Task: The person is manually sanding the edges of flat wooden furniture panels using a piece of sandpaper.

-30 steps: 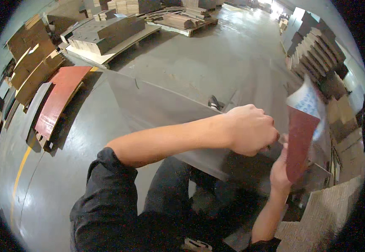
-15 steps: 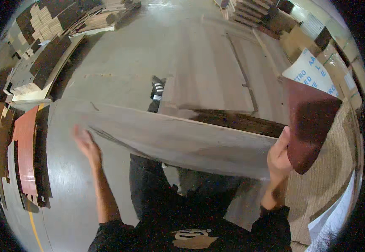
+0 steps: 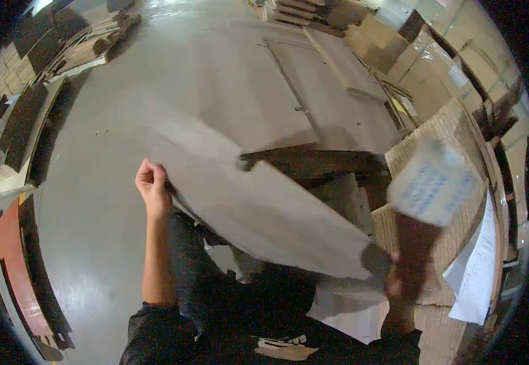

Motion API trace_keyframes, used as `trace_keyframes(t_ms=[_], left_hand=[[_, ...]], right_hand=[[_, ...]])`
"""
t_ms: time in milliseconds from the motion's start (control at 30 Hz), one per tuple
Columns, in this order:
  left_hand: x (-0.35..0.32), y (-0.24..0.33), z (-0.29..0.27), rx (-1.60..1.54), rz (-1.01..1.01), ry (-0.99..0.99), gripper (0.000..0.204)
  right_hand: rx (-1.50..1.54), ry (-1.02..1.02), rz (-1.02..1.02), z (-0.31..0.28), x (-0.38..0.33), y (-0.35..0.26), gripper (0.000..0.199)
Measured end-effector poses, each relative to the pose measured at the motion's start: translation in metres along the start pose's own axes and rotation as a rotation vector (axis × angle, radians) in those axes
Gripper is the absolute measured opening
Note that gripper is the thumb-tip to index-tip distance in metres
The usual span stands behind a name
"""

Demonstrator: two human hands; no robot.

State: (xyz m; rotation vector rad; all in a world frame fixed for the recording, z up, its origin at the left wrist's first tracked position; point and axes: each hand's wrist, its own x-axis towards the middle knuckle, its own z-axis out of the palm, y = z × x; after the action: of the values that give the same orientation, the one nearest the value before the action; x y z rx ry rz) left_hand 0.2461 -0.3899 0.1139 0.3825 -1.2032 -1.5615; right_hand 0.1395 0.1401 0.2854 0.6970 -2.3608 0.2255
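We stand on a glossy grey floor (image 3: 100, 243) among stacked boards (image 3: 15, 121). Our left hand (image 3: 152, 185), open earlier, now pinches the grey sheet (image 3: 258, 207); our right hand (image 3: 398, 286) grips it with a brown card (image 3: 419, 243).

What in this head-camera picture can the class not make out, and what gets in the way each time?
- Right hand, head view: motion blur and the grey board's end hide its fingers.
- Dark red sheet with the pale printed sheet: blurred, so their edges and how they join are unclear.
- Left hand: its fingertips curl out of sight at the board's edge.
- Pallet stacks far off: too small and bent by the lens rim.
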Motion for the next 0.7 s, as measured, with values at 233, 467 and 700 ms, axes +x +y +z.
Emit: trace_keyframes(t_ms=[233,467,700], left_hand=[[0.037,0.023,0.108,0.082,0.068,-0.249,0.035],[0.068,-0.061,0.196,0.236,0.002,-0.743,0.061],[0.023,-0.120,0.130,1.609,0.377,-0.868,0.092]], right_hand=[[0.144,-0.253,0.028,-0.065,0.007,-0.014,0.035],[0.152,-0.148,0.142,-0.075,-0.002,0.045,0.042],[-0.143,-0.362,0.336,-0.081,-0.015,0.050,0.044]])
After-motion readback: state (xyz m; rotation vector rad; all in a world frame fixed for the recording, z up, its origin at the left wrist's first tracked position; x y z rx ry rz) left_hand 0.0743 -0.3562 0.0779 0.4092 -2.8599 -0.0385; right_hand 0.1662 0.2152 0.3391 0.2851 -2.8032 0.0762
